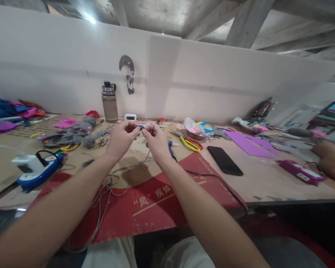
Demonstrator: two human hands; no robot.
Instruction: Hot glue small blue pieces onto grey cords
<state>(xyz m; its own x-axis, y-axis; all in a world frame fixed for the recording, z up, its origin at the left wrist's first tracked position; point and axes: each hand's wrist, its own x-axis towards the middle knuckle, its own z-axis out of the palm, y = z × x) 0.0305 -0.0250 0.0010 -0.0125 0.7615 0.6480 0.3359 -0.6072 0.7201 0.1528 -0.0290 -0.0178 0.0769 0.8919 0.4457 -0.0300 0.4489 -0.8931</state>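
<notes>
My left hand (122, 136) and my right hand (154, 138) are raised together above the cardboard-covered table (257, 178). Both pinch one small grey piece (142, 127) between their fingertips; it is too small to name. Thin grey cords (106, 193) trail from under my hands down toward the table's front edge. Grey felt pieces and pompoms (72, 137) lie to the left of my left hand.
Yellow-handled scissors (190, 143) and a black phone (225, 160) lie right of my hands. A water bottle (109, 102) stands at the back wall. A blue and white device (36, 169) sits left. Purple sheets (247, 143) and another person's arm (331, 160) are at the right.
</notes>
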